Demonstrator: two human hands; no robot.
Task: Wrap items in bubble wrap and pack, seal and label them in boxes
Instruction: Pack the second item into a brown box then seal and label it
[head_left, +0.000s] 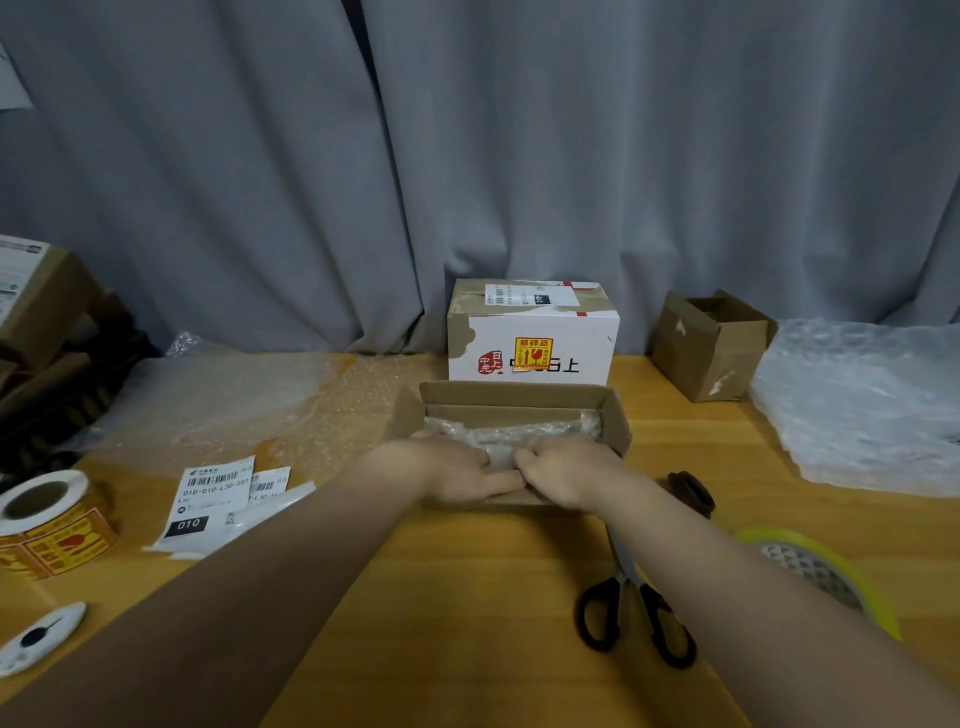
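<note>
Bubble-wrapped bundle (511, 434) lies in the open cardboard box (615, 421), just beyond my fingertips and running past them on both sides. My left hand (457, 470) rests fairly flat over the near edge, fingers straight. My right hand (566, 470) is curled there, touching the left; whether it pinches wrap or cardboard I cannot tell. I judge the bundle light, soft-skinned, slippery and possibly fragile, so I would cradle both ends gently. Scissors (636, 613) and tape roll (821, 571) lie behind my right fingers, shipping labels (215, 499) out beyond the left.
</note>
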